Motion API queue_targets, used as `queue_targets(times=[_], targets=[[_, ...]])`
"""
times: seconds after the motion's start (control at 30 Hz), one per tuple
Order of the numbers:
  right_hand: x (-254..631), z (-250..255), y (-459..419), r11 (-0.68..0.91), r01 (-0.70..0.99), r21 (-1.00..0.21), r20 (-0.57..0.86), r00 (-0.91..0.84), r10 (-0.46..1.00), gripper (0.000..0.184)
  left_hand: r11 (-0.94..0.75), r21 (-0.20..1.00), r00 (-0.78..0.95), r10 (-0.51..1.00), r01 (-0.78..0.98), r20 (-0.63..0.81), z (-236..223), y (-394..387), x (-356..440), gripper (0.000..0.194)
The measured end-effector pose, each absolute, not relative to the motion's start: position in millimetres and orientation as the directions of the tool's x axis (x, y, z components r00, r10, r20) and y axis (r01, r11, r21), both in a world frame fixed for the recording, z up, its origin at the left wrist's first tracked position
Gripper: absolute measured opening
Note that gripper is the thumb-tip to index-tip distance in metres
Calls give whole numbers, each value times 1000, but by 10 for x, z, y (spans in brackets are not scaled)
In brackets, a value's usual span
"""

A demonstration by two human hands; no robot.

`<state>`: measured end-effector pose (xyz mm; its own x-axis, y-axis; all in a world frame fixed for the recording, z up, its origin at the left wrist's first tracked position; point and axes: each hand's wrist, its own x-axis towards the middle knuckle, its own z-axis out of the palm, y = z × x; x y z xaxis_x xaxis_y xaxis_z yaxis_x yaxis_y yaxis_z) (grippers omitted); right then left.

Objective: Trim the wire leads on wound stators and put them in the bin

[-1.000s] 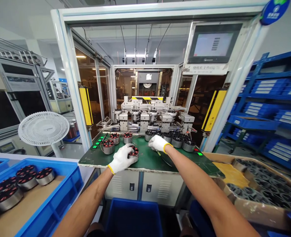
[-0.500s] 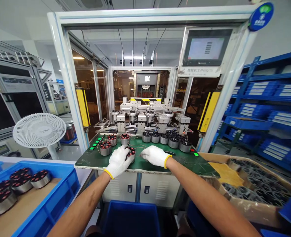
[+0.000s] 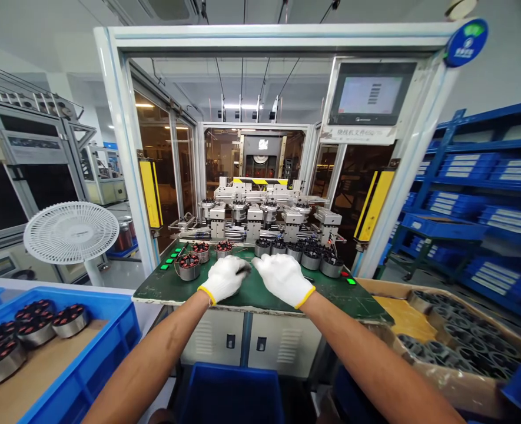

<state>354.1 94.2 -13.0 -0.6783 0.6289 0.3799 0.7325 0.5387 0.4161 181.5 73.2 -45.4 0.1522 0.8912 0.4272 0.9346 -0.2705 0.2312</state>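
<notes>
Wound stators (image 3: 70, 321) sit in rows on a brown board inside a blue plastic tray (image 3: 125, 330) at the bottom left corner, each a steel ring topped with red-and-black windings. Past the tray's far edge stands a white pedestal fan (image 3: 71, 232). Green push buttons (image 3: 168, 266) line the left edge of a green workbench (image 3: 357, 303), and three more wound stators (image 3: 188, 268) stand near its back left edge. At the middle of the bench, the left hand (image 3: 224, 278), in a white glove with a yellow cuff, covers a stator (image 3: 243, 268) that barely shows past the fingers; whether it grips that stator or only rests on it cannot be told. The right hand (image 3: 284, 280), gloved the same, lies just beside it, fingers spread and holding nothing, the two hands close but apart. Five dark-topped stators (image 3: 312, 259) stand in a row along the back right edge, below a winding machine (image 3: 255, 221). Further right, a cardboard box (image 3: 458, 377) holds stator cores (image 3: 454, 341), with blue shelving (image 3: 476, 176) behind it.
</notes>
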Motion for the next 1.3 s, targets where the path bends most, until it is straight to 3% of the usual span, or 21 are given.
queue_targets(times=[0.2,0.33,0.57,0.73,0.8,0.87,0.97,1.03,1.13,1.23,1.3], targets=[[3527,-206,828,567,716,408,379,-697,608,30,-332,383,146,887,862,439,-531,785,1724,27],[3471,-220,783,614,675,410,348,-738,579,32,-325,420,114,884,848,454,-586,773,1739,25],[3365,-211,1117,525,845,99,352,-523,776,34,-297,436,83,891,849,446,-571,742,1784,21],[3376,-385,1027,615,786,59,257,-608,752,27,-290,447,76,896,846,437,-585,751,1812,20],[3389,-348,1008,690,723,-8,265,-664,699,29,-279,458,70,904,844,422,-593,757,1813,22],[3397,-268,1059,680,727,-93,335,-621,709,34,-270,462,60,905,845,420,-598,758,1812,23],[3388,-226,1177,534,830,-161,379,-447,810,39,-280,440,63,893,853,446,-598,753,1819,21],[3369,-292,1199,504,848,-163,323,-437,839,34,-282,429,66,890,859,452,-600,754,1825,20],[3357,-423,1130,585,790,-182,202,-552,809,23,-292,425,79,888,857,452,-615,768,1822,19],[3390,-417,1086,628,629,-457,82,-674,734,23,-291,418,82,889,860,451,-639,787,1809,21],[3424,-343,1134,547,545,-635,122,-629,768,29,-263,413,57,892,872,448,-649,791,1806,22]])
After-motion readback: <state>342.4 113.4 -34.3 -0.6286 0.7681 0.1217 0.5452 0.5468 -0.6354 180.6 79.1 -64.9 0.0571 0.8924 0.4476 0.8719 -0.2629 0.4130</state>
